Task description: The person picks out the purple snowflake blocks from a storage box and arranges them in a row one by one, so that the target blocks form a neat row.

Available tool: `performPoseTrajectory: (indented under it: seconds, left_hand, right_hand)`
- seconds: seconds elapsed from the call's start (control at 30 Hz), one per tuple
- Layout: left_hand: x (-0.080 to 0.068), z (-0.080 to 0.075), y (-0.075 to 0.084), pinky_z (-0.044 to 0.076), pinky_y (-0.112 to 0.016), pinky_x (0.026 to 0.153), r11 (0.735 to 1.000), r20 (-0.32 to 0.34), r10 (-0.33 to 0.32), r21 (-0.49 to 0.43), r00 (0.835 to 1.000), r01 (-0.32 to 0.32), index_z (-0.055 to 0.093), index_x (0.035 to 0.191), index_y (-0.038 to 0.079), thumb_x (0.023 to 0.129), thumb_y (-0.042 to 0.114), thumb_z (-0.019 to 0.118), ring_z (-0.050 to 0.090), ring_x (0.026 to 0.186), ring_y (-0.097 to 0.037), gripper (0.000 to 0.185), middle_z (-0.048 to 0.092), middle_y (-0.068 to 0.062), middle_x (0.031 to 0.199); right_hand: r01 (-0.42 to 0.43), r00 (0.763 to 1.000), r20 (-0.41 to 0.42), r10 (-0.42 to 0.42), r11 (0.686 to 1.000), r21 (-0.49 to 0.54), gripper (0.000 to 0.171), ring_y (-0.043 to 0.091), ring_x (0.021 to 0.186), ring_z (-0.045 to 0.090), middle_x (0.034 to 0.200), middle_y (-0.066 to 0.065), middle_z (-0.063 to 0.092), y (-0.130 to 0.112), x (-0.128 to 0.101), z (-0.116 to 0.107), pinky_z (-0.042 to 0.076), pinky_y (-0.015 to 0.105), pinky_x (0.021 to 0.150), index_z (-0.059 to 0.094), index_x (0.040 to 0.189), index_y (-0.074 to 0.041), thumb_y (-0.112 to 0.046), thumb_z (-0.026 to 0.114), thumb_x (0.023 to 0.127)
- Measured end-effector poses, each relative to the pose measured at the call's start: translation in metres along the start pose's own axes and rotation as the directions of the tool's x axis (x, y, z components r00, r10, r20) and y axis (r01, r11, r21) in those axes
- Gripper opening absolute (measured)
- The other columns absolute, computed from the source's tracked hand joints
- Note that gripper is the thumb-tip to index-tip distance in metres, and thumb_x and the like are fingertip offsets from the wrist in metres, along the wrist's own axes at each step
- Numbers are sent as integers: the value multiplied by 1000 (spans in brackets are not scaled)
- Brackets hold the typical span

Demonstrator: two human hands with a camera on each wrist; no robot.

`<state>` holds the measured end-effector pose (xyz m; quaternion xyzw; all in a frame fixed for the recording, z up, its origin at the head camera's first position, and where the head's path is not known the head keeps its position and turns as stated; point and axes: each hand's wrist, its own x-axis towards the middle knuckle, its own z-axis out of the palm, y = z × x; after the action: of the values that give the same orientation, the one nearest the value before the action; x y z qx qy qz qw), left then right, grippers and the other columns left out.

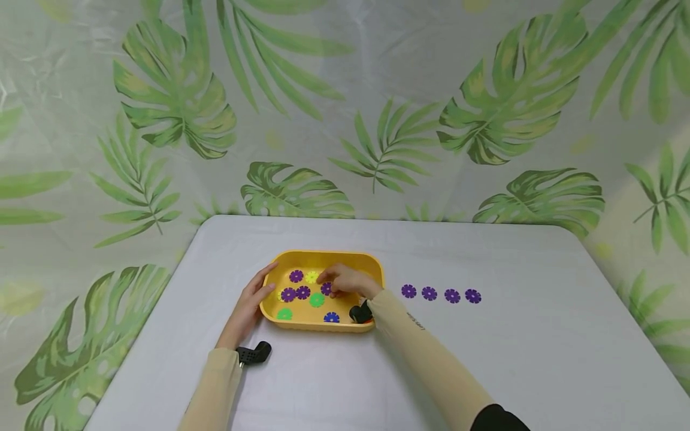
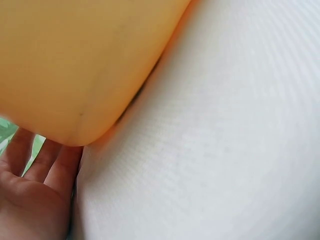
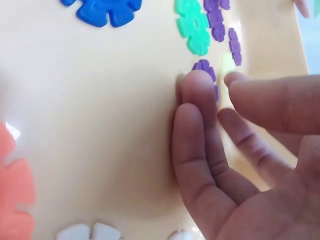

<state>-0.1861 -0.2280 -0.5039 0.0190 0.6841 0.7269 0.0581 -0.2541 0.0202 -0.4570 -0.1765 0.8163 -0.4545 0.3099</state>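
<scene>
My left hand (image 1: 250, 305) rests against the left end of a yellow plastic tray (image 1: 318, 327), its fingers fairly straight along the outer wall. In the left wrist view, those fingers (image 2: 55, 165) lie beside the tray's underside. My right hand (image 1: 350, 281) reaches down inside the tray. Its thumb and bent fingers stand apart around a purple notched plastic disc (image 1: 326, 288), which peeks out behind the fingertips in the right wrist view. Other discs lie about in the tray: purple (image 1: 296, 276), yellow (image 1: 311, 276), green (image 1: 317, 300) and blue (image 1: 331, 317).
Right of the tray, several purple discs (image 1: 429, 293) form a row on the white-covered table (image 1: 539, 347). An orange disc (image 3: 15, 195) and a white one (image 3: 89, 232) show in the right wrist view. A leaf-patterned cloth (image 1: 388, 143) hangs behind the table.
</scene>
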Motion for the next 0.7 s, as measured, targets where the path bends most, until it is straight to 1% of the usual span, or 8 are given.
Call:
performPoseTrajectory:
  seconds: [0.07,0.17,0.23,0.27,0.37,0.47,0.6,0.7]
  left_hand:
    - [0,0,0,18,-42,114,1000,-2,3,7,1000,-2,36,149,18,101,19,48,16,142,-20,49,18,1,157]
    - [0,0,0,17,-42,114,1000,-4,2,12,1000,-2,36,148,18,102,19,48,16,143,-20,48,18,1,157]
    - [0,0,0,17,-42,114,1000,-5,-1,13,1000,1,36,149,18,102,19,48,16,143,-20,48,18,1,157]
    - [0,0,0,18,-42,114,1000,-6,-3,13,1000,3,36,149,18,102,19,48,16,142,-20,48,19,1,157]
    - [1,0,0,18,-42,114,1000,-7,-6,12,1000,6,36,148,18,101,19,48,16,142,-20,48,19,1,157]
    - [2,1,0,19,-42,114,1000,-5,-7,11,1000,7,36,149,18,101,18,48,17,142,-20,49,19,1,157]
    - [2,0,0,18,-41,114,1000,-1,-1,2,1000,1,36,149,16,101,16,47,17,142,-21,49,19,0,157]
    - [2,-1,-1,18,-41,114,1000,-3,1,-1,1000,-1,36,149,16,101,16,47,16,142,-21,49,19,-1,157]
  right_hand:
    - [26,1000,2,-26,998,-56,39,18,82,49,114,11,55,0,1,0,48,24,70,66,115,2,12,54,80]
    - [75,997,5,-75,987,-145,35,19,90,48,110,10,58,0,3,2,47,24,74,68,109,2,12,59,77]
    - [86,996,1,-88,980,-181,28,19,87,49,102,9,61,0,4,4,47,23,73,68,104,3,12,61,78]
    - [87,996,-4,-89,977,-194,25,19,84,50,97,8,62,1,5,5,47,23,71,68,101,3,12,63,78]
    - [51,998,-33,-58,979,-195,17,17,73,49,83,5,57,1,7,7,45,22,61,65,92,0,10,66,79]
    - [20,998,-52,-30,983,-184,14,15,64,47,74,4,53,1,8,9,42,21,54,62,86,-1,10,67,78]
    - [-1,999,-44,-6,987,-158,12,15,60,47,72,4,53,0,6,8,40,21,52,60,83,-2,9,66,80]
    - [15,1000,-18,-18,991,-135,10,14,59,46,72,4,53,-1,3,3,40,20,51,58,83,-2,6,64,83]
